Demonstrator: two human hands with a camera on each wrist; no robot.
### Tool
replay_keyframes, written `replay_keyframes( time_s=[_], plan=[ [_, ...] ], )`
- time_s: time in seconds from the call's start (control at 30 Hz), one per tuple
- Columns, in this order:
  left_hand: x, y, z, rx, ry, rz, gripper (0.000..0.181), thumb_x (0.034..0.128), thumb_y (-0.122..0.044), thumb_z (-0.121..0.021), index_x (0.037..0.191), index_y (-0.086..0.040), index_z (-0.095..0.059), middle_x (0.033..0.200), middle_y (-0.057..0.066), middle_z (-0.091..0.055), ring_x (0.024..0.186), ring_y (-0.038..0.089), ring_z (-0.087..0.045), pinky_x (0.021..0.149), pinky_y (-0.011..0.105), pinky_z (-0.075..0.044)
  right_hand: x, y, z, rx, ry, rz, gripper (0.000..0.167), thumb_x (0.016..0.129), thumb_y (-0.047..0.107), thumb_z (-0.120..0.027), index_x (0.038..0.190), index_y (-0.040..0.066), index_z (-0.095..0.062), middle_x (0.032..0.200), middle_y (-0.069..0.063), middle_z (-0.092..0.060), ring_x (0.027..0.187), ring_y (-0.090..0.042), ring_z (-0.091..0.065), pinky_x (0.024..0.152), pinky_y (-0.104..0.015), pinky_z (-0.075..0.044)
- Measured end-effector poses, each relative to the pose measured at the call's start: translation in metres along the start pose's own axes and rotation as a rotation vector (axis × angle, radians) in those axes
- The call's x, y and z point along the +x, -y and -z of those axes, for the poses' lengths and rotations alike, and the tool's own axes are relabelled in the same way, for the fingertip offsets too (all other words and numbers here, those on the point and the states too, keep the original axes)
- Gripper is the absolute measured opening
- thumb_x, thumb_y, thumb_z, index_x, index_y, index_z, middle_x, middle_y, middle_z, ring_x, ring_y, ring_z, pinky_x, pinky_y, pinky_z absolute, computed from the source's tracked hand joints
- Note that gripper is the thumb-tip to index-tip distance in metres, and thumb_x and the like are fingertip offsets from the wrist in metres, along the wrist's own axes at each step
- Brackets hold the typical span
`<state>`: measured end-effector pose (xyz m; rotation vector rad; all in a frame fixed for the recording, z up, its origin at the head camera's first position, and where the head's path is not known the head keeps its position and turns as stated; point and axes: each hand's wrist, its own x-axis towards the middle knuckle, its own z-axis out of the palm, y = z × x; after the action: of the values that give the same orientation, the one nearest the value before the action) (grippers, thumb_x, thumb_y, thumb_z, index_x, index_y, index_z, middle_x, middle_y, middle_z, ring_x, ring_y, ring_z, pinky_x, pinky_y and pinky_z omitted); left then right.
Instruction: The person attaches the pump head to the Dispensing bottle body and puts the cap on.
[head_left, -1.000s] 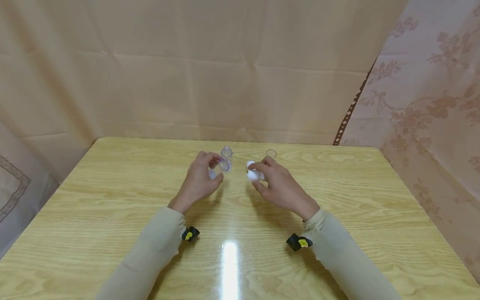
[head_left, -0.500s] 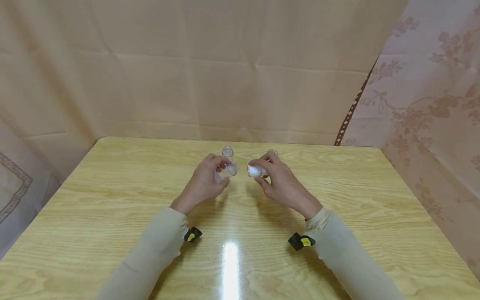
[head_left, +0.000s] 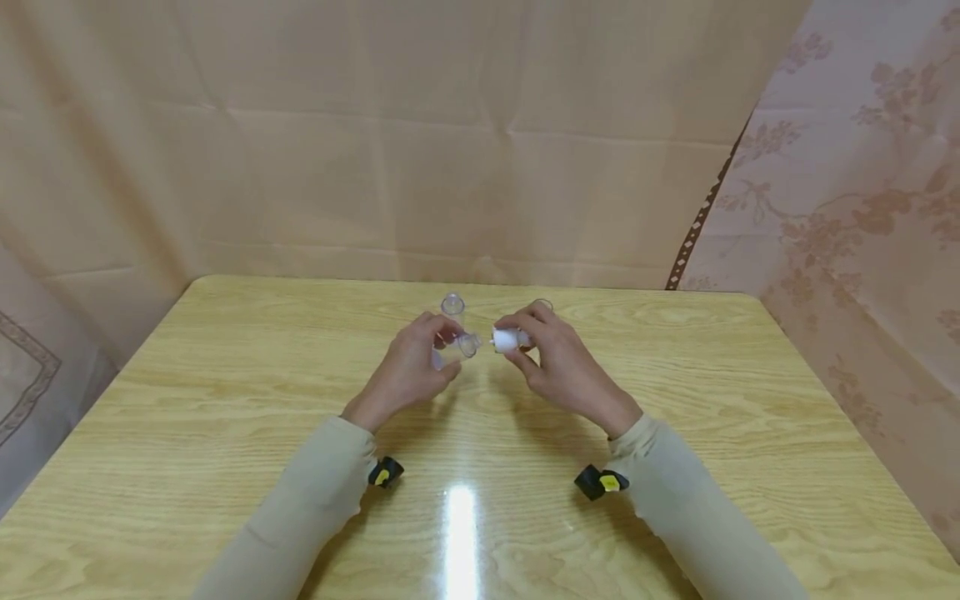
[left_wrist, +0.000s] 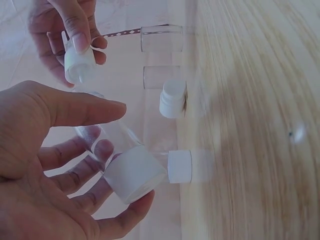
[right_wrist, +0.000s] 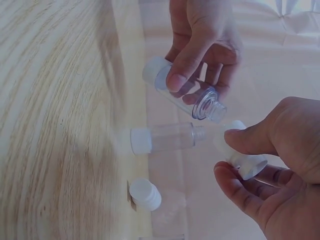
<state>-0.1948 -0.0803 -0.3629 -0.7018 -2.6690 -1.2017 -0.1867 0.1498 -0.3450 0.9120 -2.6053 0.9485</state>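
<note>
Two hands, held bottle, glossy wood-grain table, beige drape, floral drape

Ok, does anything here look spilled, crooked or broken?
Nothing stands out. The held clear bottle tilts, uncapped, but no liquid shows on the table; the bright streak there looks like reflected light. The other clear bottle stands upright, and the white pump head shows no damage.
</note>
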Motion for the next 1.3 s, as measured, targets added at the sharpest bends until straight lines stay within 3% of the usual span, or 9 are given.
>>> replay_keyframes(
  time_s=[0.27,0.5,1.3],
  plan=[
    [-0.001,-0.001,0.0,0.004,0.011,-0.007,0.035,0.0789,0.002,-0.079,0.111,0.001,-0.066,0.103,0.018,-0.063,0.097,0.036,-0.063,0.087,0.047,-0.054,0.001,0.001,-0.001,0.021,-0.006,0.013,0.031,0.091,-0.003,-0.073,0.121,0.001,-0.066,0.11,-0.011,-0.059,0.091,-0.024,-0.06,0.079,-0.038,-0.056],
    [0.0,-0.004,0.0,0.035,0.054,0.034,0.035,0.0826,0.0,-0.078,0.115,-0.002,-0.066,0.109,0.017,-0.063,0.102,0.034,-0.062,0.09,0.047,-0.053,0.002,0.001,0.004,0.025,0.003,-0.007,0.032,0.091,-0.004,-0.072,0.123,0.0,-0.065,0.112,-0.011,-0.058,0.093,-0.022,-0.062,0.08,-0.035,-0.058],
    [0.007,-0.014,0.005,0.077,0.06,-0.025,0.037,0.0814,-0.001,-0.081,0.115,0.0,-0.066,0.112,0.017,-0.063,0.101,0.038,-0.064,0.086,0.047,-0.055,0.011,0.006,0.006,0.026,0.037,0.049,0.03,0.09,-0.003,-0.073,0.119,0.004,-0.067,0.111,-0.009,-0.06,0.097,-0.023,-0.055,0.077,-0.035,-0.053]
  ],
)
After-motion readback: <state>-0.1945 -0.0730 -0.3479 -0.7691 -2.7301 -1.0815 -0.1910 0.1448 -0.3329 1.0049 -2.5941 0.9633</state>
